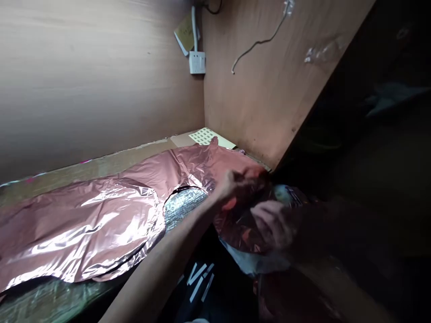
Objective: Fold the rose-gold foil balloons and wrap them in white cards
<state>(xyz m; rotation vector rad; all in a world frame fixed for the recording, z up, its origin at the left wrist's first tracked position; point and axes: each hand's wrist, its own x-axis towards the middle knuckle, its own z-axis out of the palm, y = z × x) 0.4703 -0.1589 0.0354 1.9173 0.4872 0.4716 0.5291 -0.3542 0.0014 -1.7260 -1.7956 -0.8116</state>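
Observation:
A flat, uninflated rose-pink foil balloon (97,224) spreads across the table, its rounded outline curving round a gap. At its right end, my left hand (230,185) is closed with the fingers on the foil; motion smears them. Lower and to the right, my right hand (274,222) has curled fingers at a dark red, shiny foil bundle (232,226). Shadow and blur hide what lies between those fingers. Whitish clear plastic (247,260) shows under the bundle, over my lap. Past my right hand is a packet with a pale blue patch (284,195).
Wooden panels meet in a corner behind the table. A white socket box (197,62) with a cable hangs there beside a yellowish booklet (186,36). A pale yellow sticker sheet (210,136) lies at the corner. A loose wire (257,43) dangles on the right panel (256,98).

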